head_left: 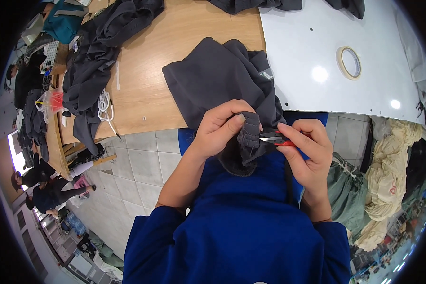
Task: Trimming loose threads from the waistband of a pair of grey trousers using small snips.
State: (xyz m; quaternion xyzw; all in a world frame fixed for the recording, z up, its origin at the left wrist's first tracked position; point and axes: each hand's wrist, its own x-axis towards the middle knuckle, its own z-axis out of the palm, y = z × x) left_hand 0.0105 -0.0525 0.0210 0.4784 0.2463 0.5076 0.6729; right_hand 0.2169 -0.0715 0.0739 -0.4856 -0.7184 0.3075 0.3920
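Nearest, blue short-sleeved shirt (255, 227) on the wearer. Left hand (218, 131): fingers clamped on the dark grey garment (217, 71), pinching its gathered band (251, 132) between thumb and fingers. Right hand (312, 154): fingers clamped on red-handled thread snips (278, 138), blades pointing left, tips right at the band; can't tell if they touch it. Garment's worked end is held up in front of the shirt, off the counter (146, 80); the rest spreads over the counter's near edge, with a small pale label (266, 74) on its right side.

Counter is wood on the left, with a white panel (298, 52) on the right. Below the near edge: pale tiled floor (144, 163) left, green sack (346, 189) and cream cloth bundle (388, 165) right. White cord (101, 106) looped near the counter's left edge, beside a heap of dark grey fabric (87, 71) hanging over that edge. Tape roll (340, 64) flat on the white panel. Teal cloth item (64, 23) at the far left corner. More dark fabric (236, 4) along the far edge. Off left, people in dark clothes (57, 193), small and distorted.
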